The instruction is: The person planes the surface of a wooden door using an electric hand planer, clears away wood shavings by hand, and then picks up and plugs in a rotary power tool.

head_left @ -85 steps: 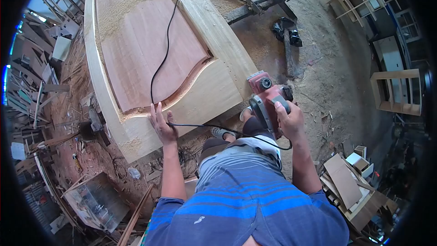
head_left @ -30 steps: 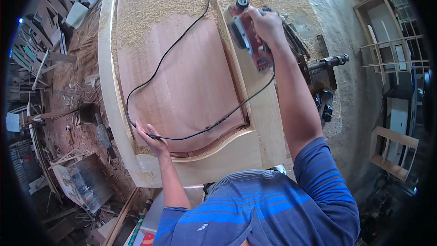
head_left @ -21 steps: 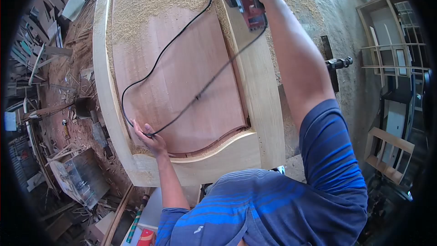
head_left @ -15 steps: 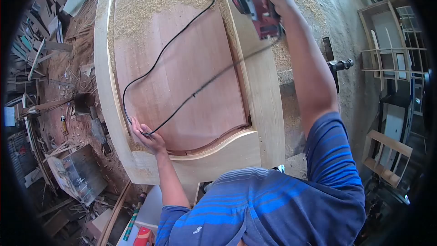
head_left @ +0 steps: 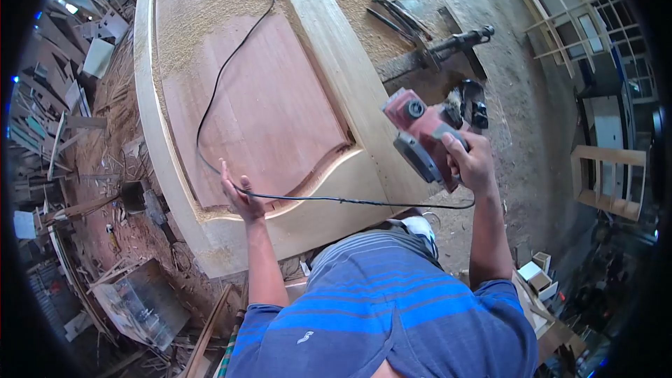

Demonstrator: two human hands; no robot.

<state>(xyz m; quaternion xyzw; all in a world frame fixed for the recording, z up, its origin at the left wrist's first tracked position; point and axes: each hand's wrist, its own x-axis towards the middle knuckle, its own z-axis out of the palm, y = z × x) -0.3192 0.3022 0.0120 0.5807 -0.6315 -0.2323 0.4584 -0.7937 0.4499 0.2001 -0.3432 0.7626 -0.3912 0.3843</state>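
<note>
My right hand [head_left: 474, 162] is closed round the handle of a red and grey electric planer [head_left: 420, 129], held tilted in the air beyond the right edge of a wooden panel door [head_left: 343, 185]. From the planer, a black power cord [head_left: 364, 202] runs left to my left hand [head_left: 242, 200], bends there and goes up across the door. My left hand is over the lower left of the door's reddish inset panel [head_left: 259, 112], fingers stretched out, the cord lying across it near the thumb. Pale wood frames the panel, with a curved lower rail.
Wood shavings [head_left: 210, 10] cover the door's upper part. A metal bar clamp [head_left: 448, 47] sits to the right of the door. Scrap wood and a box-like piece [head_left: 140, 301] litter the floor at left. Wooden frames [head_left: 610, 178] stand along the right side.
My right hand has brought the planer from the upper part of the door's right stile toward me and off to the right. The cord now stretches nearly level between both hands. My view has shifted.
</note>
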